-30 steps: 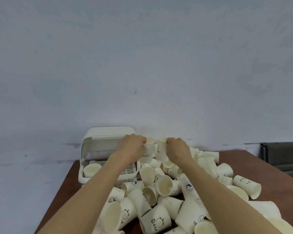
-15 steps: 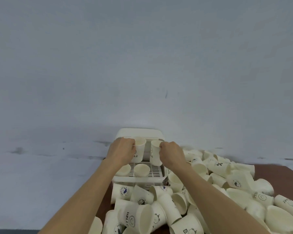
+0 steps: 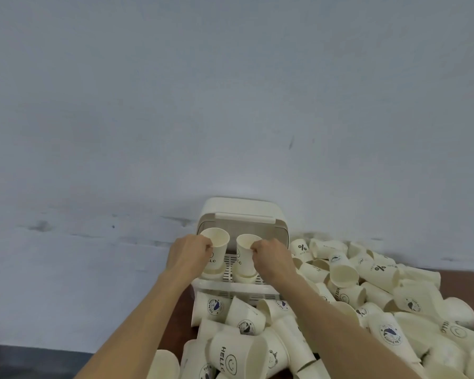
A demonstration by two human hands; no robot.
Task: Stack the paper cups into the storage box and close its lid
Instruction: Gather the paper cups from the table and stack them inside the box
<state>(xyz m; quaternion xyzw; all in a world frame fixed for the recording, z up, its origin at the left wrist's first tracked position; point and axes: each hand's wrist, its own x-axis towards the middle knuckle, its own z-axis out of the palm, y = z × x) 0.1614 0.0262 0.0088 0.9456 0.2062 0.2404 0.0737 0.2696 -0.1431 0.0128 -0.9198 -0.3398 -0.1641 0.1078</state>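
Two paper cups are in your hands in the head view, one in each. Your left hand [image 3: 190, 254] grasps the left cup [image 3: 216, 251] by its side, with the fingers curled around the wall near the rim; this cup has the word "HELLO" printed on it. Your right hand [image 3: 272, 259] grasps the right cup [image 3: 244, 254] in the same way, and the thumb lies at the rim. Both cups stand upright with the mouth up, close beside each other but not touching.

Each held cup sits above another cup inside the storage box [image 3: 237, 283]; the left one seems partly pushed into the cup [image 3: 212, 273] below it, and for the right one I cannot tell if it already touches the lower cup [image 3: 245, 277]. The box is white, with a slatted floor [image 3: 229, 262], and it stands at the far edge of the brown table [image 3: 460, 283], against the pale wall [image 3: 230, 91]. Its lid [image 3: 241, 214] is raised and stands open behind the cups.

Many loose cups [image 3: 367, 296] lie in a pile on the table, in front of the box and to its right, most of them on their sides, with different prints. One near cup [image 3: 230, 359] shows "HELLO" and a smile face.
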